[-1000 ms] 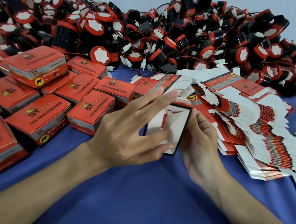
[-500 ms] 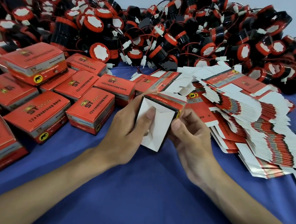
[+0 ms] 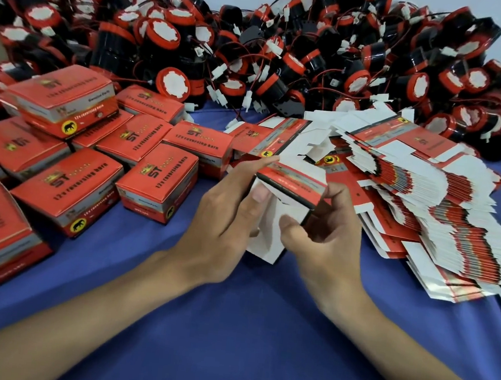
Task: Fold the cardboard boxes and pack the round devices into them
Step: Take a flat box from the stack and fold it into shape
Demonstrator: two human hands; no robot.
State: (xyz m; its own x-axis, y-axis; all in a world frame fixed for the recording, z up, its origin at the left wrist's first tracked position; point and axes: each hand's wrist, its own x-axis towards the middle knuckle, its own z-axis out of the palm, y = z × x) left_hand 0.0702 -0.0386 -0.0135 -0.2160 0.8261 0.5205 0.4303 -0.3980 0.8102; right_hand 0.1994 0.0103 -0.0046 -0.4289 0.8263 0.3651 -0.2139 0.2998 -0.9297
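A red cardboard box [image 3: 286, 190] with a white inside is held at the centre, above the blue cloth, its open end and white flaps facing me. My left hand [image 3: 228, 212] grips its left side, thumb on a white flap. My right hand [image 3: 324, 236] holds its right side, thumb pressing on a white flap at the open end. A big heap of round black-and-red devices [image 3: 257, 46] with red wires lies along the back. A fanned stack of flat unfolded boxes [image 3: 425, 200] lies to the right.
Several closed red boxes [image 3: 158, 181] stand in rows on the left, some stacked. The table is covered with a blue cloth [image 3: 245, 327]. A pale wall runs behind the heap.
The box has been turned from a flat white face towards me into an opened-up shape. My left hand's fingers, earlier spread over it, now wrap its side. Both thumbs work the white flaps.
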